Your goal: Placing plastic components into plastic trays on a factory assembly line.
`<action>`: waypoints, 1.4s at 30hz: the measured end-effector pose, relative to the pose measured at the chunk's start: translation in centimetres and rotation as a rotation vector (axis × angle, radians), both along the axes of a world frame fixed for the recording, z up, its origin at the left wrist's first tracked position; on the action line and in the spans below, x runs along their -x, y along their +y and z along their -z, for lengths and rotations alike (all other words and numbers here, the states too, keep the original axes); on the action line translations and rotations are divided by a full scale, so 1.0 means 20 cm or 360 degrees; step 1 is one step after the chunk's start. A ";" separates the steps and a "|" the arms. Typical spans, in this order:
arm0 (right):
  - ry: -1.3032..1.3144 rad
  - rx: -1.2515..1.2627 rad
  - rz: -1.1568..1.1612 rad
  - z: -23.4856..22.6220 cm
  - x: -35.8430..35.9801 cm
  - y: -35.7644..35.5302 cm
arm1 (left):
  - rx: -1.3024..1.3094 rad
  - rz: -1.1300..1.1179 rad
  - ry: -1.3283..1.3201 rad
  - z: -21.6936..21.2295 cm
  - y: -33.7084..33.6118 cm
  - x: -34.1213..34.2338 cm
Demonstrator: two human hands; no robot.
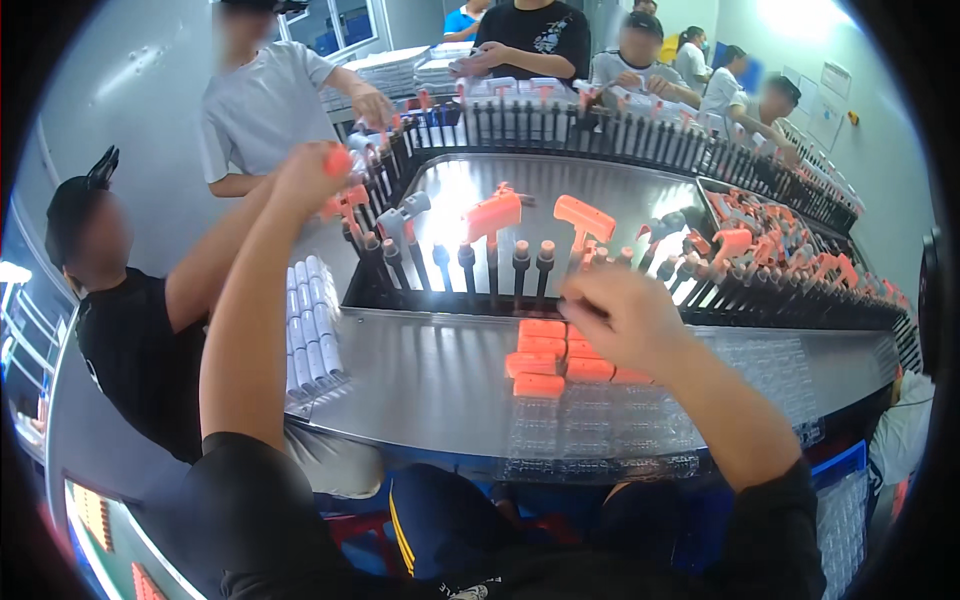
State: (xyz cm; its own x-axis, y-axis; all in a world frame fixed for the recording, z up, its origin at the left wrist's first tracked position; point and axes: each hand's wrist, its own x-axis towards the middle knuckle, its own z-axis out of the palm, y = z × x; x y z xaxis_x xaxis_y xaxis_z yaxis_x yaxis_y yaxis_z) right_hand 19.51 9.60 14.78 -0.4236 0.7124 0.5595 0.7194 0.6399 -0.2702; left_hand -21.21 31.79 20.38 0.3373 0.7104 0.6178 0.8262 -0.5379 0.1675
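My left hand (305, 185) is raised at the far left end of the peg row, closed around an orange plastic part (337, 160) that shows only in part. My right hand (630, 312) is over the near edge of the pegs, fingers curled together; whatever may be in them is hidden. Beside it, an orange T-shaped plastic housing (585, 218) sits on a peg. Another orange housing (492, 214) and a grey one (404, 212) stand on pegs to the left. Just below my right hand, several orange housings (540, 360) lie in rows on a clear plastic blister tray (610, 425).
Black upright pegs (520, 265) ring the metal table (430, 370). A bin of loose orange and grey parts (765, 235) is at the right. White-grey parts (312, 325) lie stacked at the left. Co-workers sit and stand around, one close by my left arm (140, 340).
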 end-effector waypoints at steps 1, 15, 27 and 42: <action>-0.0064 -0.0332 -0.0029 -0.03 0.09 0.16 | 0.0505 -0.0065 -0.0321 -0.14 -0.09 -0.10; -0.0233 0.0212 -0.0104 -0.31 0.55 0.43 | 0.0305 0.0823 0.0105 1.08 -1.19 -1.05; -0.0147 0.0341 0.0697 0.72 -0.20 -0.45 | 0.0002 0.0094 -0.0385 0.44 -0.55 -0.73; -0.0488 0.0315 -0.0270 -0.23 0.36 0.68 | 0.0651 0.0039 0.0419 -0.07 -0.21 -0.02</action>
State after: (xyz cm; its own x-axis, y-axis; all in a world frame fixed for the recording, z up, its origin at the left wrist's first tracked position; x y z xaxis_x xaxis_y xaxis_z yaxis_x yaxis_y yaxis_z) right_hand 12.31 23.12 19.32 -0.6706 0.6991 0.2480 0.6742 0.7139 -0.1895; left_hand -20.77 27.52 21.73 0.4643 0.8670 0.1807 0.8568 -0.4914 0.1565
